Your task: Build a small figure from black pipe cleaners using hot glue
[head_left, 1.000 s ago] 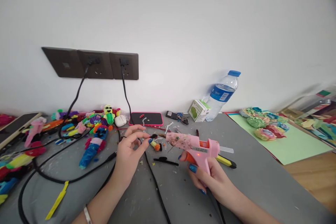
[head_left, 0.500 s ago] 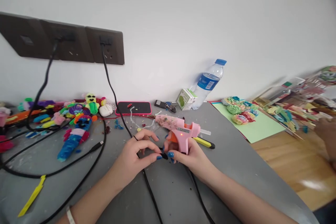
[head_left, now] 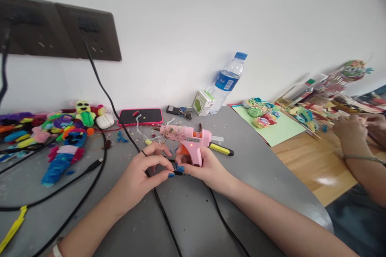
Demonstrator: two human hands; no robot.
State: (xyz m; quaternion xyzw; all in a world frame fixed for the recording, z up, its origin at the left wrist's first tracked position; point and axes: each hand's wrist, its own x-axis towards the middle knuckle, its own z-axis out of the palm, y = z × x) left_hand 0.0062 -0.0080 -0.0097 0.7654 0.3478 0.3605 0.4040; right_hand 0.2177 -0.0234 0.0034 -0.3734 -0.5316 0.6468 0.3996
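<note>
A pink hot glue gun (head_left: 187, 134) with a glowing light lies across my right hand (head_left: 204, 172). Its handle is held in that hand, and the nozzle points left. The thumb and a finger of the same hand also press at a small black piece (head_left: 178, 173). From the other side my left hand (head_left: 148, 170) pinches this piece between thumb and finger. Fingertips cover most of it, so I cannot tell its exact kind. A clear glue stick (head_left: 217, 139) sticks out of the gun's back. Behind the gun lies a yellow-and-black utility knife (head_left: 221, 149).
Black cables (head_left: 164, 213) cross the grey table. Pipe-cleaner figures (head_left: 64, 156) lie at left, near a phone (head_left: 140, 116). A water bottle (head_left: 227, 82) leans on the wall beside a small box (head_left: 203, 103). At right, another person's hands (head_left: 351, 130) work over craft scraps.
The view has turned to the right, so the table things sit further left. More of the other person's hands and arm shows. My hands keep their hold on the black piece and glue gun.
</note>
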